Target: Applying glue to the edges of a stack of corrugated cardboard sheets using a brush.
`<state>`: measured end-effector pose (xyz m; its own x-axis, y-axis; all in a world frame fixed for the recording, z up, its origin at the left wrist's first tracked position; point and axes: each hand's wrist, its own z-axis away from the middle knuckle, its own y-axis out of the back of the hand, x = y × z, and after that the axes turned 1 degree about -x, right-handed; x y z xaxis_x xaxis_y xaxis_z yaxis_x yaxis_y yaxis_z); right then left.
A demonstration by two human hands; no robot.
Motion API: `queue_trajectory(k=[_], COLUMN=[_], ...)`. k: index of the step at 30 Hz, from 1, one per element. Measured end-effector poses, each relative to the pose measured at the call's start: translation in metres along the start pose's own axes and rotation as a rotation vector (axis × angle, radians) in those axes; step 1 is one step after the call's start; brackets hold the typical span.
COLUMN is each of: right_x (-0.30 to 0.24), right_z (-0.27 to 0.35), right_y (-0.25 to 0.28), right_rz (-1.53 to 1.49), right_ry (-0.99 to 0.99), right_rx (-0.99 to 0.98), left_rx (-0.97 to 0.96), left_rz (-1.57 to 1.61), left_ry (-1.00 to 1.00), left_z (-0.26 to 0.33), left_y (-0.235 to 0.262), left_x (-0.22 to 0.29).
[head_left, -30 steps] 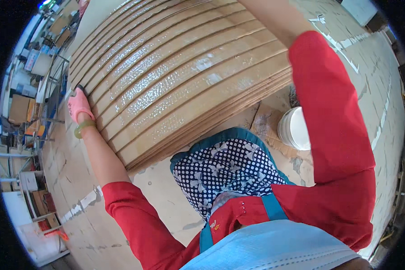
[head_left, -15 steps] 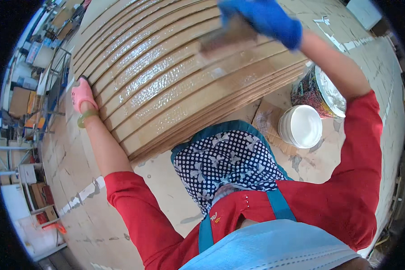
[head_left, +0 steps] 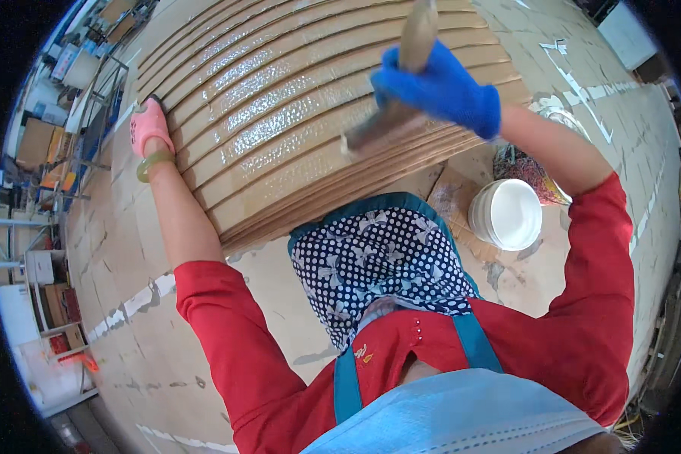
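A fanned stack of brown cardboard sheets (head_left: pixel 280 113) lies before me, each overlapping the one behind so that narrow strips show. Wet, shiny glue (head_left: pixel 268 136) coats the middle of these strips. My right hand (head_left: pixel 443 89), in a blue glove, is closed round the wooden handle of a wide brush (head_left: pixel 418 38). The brush's head, blurred by motion, is low over the nearest strips, right of the glossy patch. My left hand (head_left: pixel 150 125), in a pink glove with dark fingertips, lies stretched out at the stack's left edge, touching the sheets.
A white bucket (head_left: pixel 511 216) stands right of the stack on a cardboard piece (head_left: pixel 458 200). Behind it is a larger multicoloured bucket (head_left: pixel 526 168), partly hidden by my right arm. Metal racks (head_left: pixel 98 129) with boxes line the far left. My polka-dot apron (head_left: pixel 386 261) hangs near the stack's front edge.
My right hand has swung the brush toward me, from the strips farther back to the nearest ones, and its handle now points away from me. My left hand stays at the stack's left edge.
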<state>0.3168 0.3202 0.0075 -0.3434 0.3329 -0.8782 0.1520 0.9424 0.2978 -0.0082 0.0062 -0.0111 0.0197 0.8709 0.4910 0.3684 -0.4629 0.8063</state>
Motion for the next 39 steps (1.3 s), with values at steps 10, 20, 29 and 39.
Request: queue_trajectory(k=[10,20,29,39], right_x=[0.003,-0.026,-0.004,-0.052], right_z=[-0.152,0.037,0.038,0.075], right_y=[0.062,-0.048,-0.006,-0.139], right_rz=[0.437,0.299,-0.061,0.382], right_ry=[0.146,0.119,0.502,0.455], right_rx=[0.549,0.071,0.556,0.194], left_rx=[-0.043,-0.062,-0.104,-0.117], left_rz=[0.007,0.006,0.006,0.008], left_ry=[-0.024,-0.034,-0.09,-0.044], left_z=[-0.005,-0.009,-0.002,-0.002], left_y=[-0.005,-0.003,0.002,0.002], left_x=[0.021,-0.001,0.011,0.009])
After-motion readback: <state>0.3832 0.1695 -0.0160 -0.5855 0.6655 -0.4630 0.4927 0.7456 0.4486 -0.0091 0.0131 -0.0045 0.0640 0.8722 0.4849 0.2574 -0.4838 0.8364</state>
